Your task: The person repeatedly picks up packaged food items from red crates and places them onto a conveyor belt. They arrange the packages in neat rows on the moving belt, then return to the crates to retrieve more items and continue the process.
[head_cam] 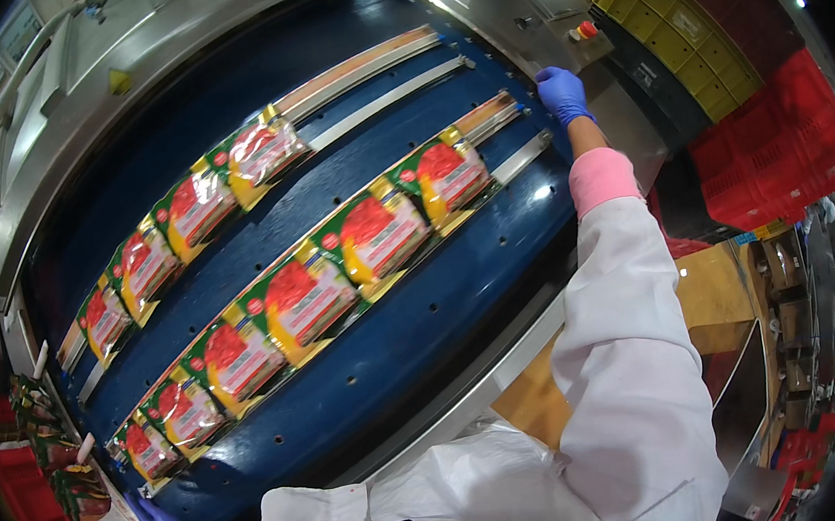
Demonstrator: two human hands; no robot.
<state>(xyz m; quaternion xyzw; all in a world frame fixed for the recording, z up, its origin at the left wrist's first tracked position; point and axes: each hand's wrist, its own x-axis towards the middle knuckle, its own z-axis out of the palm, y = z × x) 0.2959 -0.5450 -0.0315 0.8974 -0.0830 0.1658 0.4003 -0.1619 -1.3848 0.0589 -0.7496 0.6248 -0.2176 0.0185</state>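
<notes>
My right hand (pixel 562 94), in a blue glove, is curled at the right edge of a dark blue conveyor belt (pixel 396 353), beside a steel control box. Its fingertips are hidden. At the belt's lower left corner is my gloved left hand (pixel 162 520), partly cut off by shadow and the belt's edge, close to the end of the near row. Two slanting rows of filled plastic packets lie on the belt. A packet (pixel 309 308) in the near row and one (pixel 201 206) in the far row show green, yellow and red print. The packets' edges lie along metal sealing bars (pixel 494 117).
The control box (pixel 545 15) carries a red push button (pixel 586 29). A large steel machine cover (pixel 92 88) arches over the far side. Yellow (pixel 674 32) and red crates (pixel 776 150) stack at right. More packets (pixel 78 493) stand beyond the left end.
</notes>
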